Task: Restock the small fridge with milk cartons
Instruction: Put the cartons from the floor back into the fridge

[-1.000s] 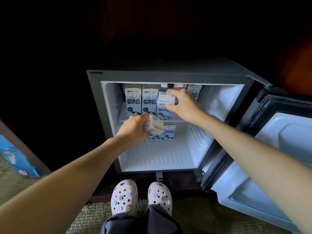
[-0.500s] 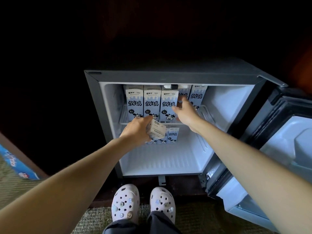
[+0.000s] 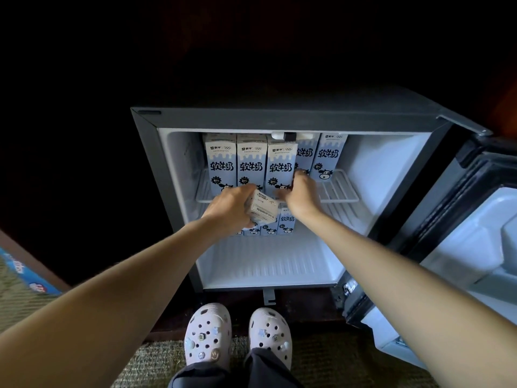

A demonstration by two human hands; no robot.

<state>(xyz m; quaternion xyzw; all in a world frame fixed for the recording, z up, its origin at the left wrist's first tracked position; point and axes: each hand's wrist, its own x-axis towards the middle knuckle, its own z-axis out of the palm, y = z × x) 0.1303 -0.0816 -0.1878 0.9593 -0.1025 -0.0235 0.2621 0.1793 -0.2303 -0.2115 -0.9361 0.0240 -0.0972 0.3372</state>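
Milk cartons (image 3: 250, 163) stand in the fridge (image 3: 279, 119): five on the top shelf (image 3: 340, 189), maybe four below. The left hand (image 3: 232, 208) curls round one more carton (image 3: 264, 212), tilted, by the shelf edge. The right hand (image 3: 302, 197) touches a shelf carton; I cannot tell if it grips.

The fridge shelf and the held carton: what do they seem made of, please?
The shelf looks like white-coated metal wire, given its thin parallel rods. The carton in the left hand looks like matte printed paperboard, given its sharp folded edges.

wire shelf (image 3: 338, 189), upright milk cartons (image 3: 250, 163) on it
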